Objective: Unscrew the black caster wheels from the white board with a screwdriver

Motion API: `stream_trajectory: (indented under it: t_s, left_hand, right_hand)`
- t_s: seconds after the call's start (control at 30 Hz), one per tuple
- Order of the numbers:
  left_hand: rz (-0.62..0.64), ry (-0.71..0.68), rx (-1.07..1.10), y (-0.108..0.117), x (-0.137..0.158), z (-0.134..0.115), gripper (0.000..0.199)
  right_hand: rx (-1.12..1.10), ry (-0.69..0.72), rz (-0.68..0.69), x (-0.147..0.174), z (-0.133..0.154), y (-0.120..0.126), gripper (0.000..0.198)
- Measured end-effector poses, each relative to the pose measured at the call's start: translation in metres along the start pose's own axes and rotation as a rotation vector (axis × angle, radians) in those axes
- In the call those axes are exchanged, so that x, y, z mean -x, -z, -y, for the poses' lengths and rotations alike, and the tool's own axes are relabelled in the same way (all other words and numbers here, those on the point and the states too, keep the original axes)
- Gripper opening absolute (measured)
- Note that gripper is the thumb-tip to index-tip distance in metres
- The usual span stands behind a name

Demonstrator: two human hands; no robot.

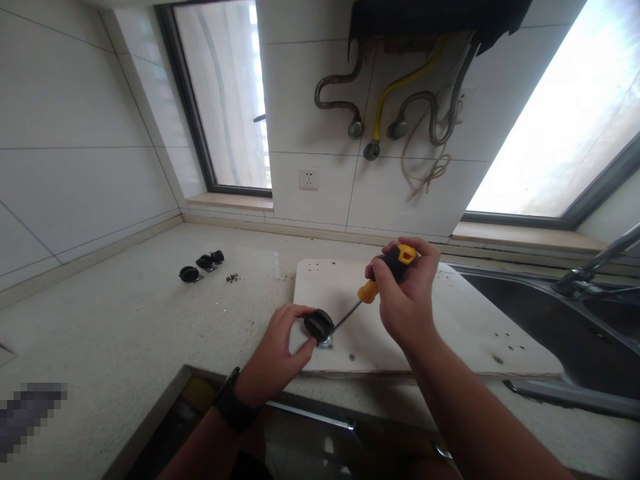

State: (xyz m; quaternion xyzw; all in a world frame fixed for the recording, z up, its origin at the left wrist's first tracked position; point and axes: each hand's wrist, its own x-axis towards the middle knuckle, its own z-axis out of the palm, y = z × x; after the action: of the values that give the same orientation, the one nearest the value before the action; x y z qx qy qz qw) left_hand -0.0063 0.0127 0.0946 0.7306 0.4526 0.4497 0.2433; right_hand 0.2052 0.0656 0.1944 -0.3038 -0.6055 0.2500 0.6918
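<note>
Countertop [150, 320] under white board [440, 327] | clasped caster [319, 325] in left hand [285, 343] at board's near-left corner, screwdriver [369, 291] in right hand [410, 297] | needed shaft [347, 316] square

The caster [319, 325] looks like plastic on a shiny metal plate [326, 343]; the screwdriver [369, 291] pairs a plastic handle [394, 264] with a smooth metal shaft [347, 316]. The board [473, 317] appears smooth, the stone-like table [150, 320] glossy.
</note>
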Motion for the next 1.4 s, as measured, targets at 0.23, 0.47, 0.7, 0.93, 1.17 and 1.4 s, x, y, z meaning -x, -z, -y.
stream_trajectory:
  t_s: [0.23, 0.47, 0.7, 0.93, 1.17, 1.4]
  left_hand:
    - [0.009, 0.03, -0.035, 0.004, 0.006, -0.002, 0.04]
    - [-0.047, 0.061, -0.031, 0.002, 0.012, 0.002, 0.04]
    - [-0.168, 0.157, 0.047, -0.011, 0.019, 0.017, 0.041]
    - [-0.154, 0.548, 0.444, -0.026, 0.027, 0.033, 0.061]
    - [0.009, 0.511, 0.622, -0.025, 0.029, 0.021, 0.06]
    - [0.006, 0.382, 0.686, -0.018, 0.019, 0.012, 0.051]
  right_hand:
    - [0.025, -0.007, 0.038, -0.002, -0.004, -0.004, 0.041]
    - [0.102, 0.023, 0.078, -0.003, -0.006, -0.006, 0.039]
    - [0.211, 0.113, 0.187, -0.003, -0.002, -0.007, 0.04]
    - [0.399, 0.115, 0.379, -0.009, 0.025, -0.004, 0.032]
    - [0.399, -0.032, 0.444, -0.025, 0.04, -0.001, 0.04]
    - [0.372, -0.06, 0.486, -0.031, 0.047, -0.001, 0.049]
